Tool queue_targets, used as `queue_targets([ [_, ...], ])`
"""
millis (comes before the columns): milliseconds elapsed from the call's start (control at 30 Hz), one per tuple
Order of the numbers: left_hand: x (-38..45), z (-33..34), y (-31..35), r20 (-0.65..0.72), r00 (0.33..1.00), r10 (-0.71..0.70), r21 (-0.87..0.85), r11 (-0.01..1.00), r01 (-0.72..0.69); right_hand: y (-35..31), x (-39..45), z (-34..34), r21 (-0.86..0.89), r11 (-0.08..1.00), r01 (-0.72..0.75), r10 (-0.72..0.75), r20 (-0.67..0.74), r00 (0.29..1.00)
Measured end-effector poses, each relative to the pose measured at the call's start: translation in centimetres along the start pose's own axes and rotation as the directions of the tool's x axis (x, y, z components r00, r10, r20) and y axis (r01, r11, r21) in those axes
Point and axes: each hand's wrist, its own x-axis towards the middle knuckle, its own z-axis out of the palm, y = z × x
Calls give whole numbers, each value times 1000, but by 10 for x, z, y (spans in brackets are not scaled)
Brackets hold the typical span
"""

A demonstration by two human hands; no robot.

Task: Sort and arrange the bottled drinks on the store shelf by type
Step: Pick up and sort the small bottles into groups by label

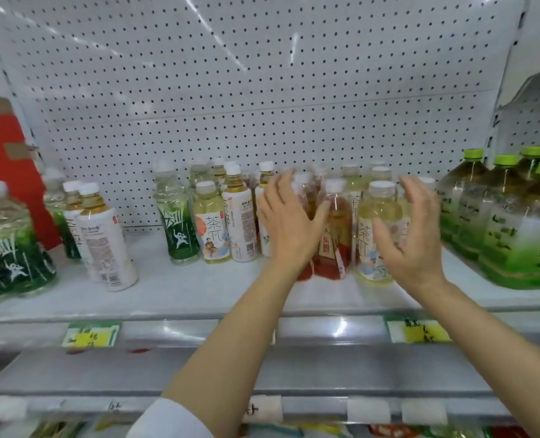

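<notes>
Two bare hands, left hand [289, 221] and right hand [412, 230], fingers spread, grasping nothing, flank a red-labelled amber plastic bottle [333, 235] in the mixed cluster mid white metal shelf [199, 292]; large green-capped jugs [512, 219] far right.

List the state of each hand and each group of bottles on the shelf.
left hand: open, fingers spread, in front of the red-label bottle
right hand: open, holding nothing
red-label bottle: upright, capped
dark green-label bottle: upright, capped
big green-cap bottles: upright, grouped at right
white-label bottles: upright, capped, at left
</notes>
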Motion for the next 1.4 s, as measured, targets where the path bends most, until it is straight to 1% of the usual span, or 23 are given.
queue_targets([
  [33, 4, -5, -9, 135, 986, -100, -53, 993, 108, -9, 2, 8, -8, 1000, 15, -14, 87, 996],
  [67, 8, -9, -15, 265, 955, -129, -74, 985, 154, -15, 5, 17, -32, 999, 0, 6, 178, 984],
  [100, 12, -12, -19, 350, 929, -119, -82, 984, 157, -18, 7, 27, -79, 997, -18, 38, 257, 966],
  [133, 15, -16, -21, 385, 917, -104, -87, 985, 148, -21, 9, 36, -137, 990, -28, 70, 313, 947],
  [200, 20, -25, -23, 400, 909, -117, -95, 981, 168, -24, 12, 50, -251, 967, -41, 134, 366, 921],
  [267, 23, -37, -28, 412, 902, -131, -105, 976, 190, -28, 17, 60, -312, 948, -54, 177, 381, 908],
  [333, 26, -50, -38, 426, 894, -135, -101, 975, 196, -32, 22, 68, -342, 937, -71, 205, 373, 905],
  [433, 26, -68, -56, 429, 894, -130, -52, 984, 168, -35, 28, 81, -395, 909, -130, 268, 317, 910],
  [567, 27, -88, -73, 434, 893, -118, -62, 985, 161, -34, 30, 102, -436, 891, -129, 270, 279, 922],
  [633, 27, -94, -75, 424, 901, -89, -57, 991, 125, -35, 32, 105, -442, 890, -114, 249, 263, 932],
  [700, 27, -99, -77, 421, 905, -68, -40, 995, 93, -36, 31, 106, -407, 906, -118, 232, 244, 942],
  [833, 28, -107, -87, 425, 905, -6, -53, 998, 32, -53, 17, 117, -170, 981, -91, 131, 237, 963],
  [933, 28, -114, -98, 456, 888, 54, -88, 996, -15, -77, 4, 133, -58, 998, -39, 52, 248, 967],
  [967, 29, -117, -103, 472, 879, 68, -97, 995, -24, -83, 2, 139, -42, 999, -18, 28, 246, 969],
  [1033, 32, -126, -111, 540, 839, 75, -120, 993, -11, -91, 1, 148, -40, 999, 2, 7, 233, 973],
  [1133, 41, -143, -117, 641, 762, 95, -225, 972, 68, -90, 5, 151, -29, 999, -29, 35, 246, 969],
  [1167, 46, -148, -117, 639, 764, 88, -239, 967, 89, -89, 8, 150, -8, 999, -47, 48, 244, 969],
  [1200, 53, -153, -118, 602, 796, 69, -239, 966, 97, -89, 12, 148, 9, 998, -63, 59, 226, 972],
  [1267, 76, -154, -123, 485, 874, 20, -196, 977, 86, -91, 29, 146, 52, 993, -103, 94, 150, 984],
  [1300, 89, -153, -123, 443, 896, 1, -166, 983, 81, -93, 41, 146, 83, 986, -142, 133, 114, 985],
  [1367, 114, -143, -122, 412, 910, -36, -103, 991, 85, -94, 71, 147, 109, 961, -253, 242, 108, 964],
  [1400, 125, -134, -120, 424, 905, -47, -69, 994, 84, -94, 87, 149, 93, 946, -311, 296, 147, 944],
])
